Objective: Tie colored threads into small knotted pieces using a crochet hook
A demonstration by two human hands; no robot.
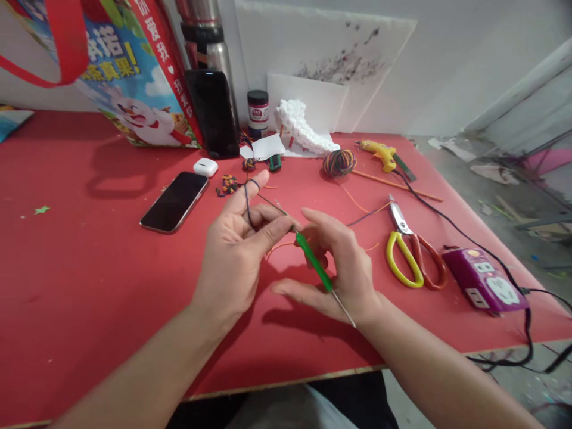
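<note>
My left hand is closed, its thumb and fingertips pinching dark yarn that loops over the raised index finger. At that pinch is the tip of a crochet hook with a green grip; any stitches there are too small to make out. The hook slants down across the front of my right hand. The right thumb and index finger are spread apart, neither closed on the grip; the other fingers curl partly hidden behind it. Orange yarn trails beneath both hands to the multicoloured yarn ball.
On the red table, scissors, a purple box with cables and a yellow glue gun lie right. A phone and white earbud case lie left. Behind stand a gift bag, upright phone and jar.
</note>
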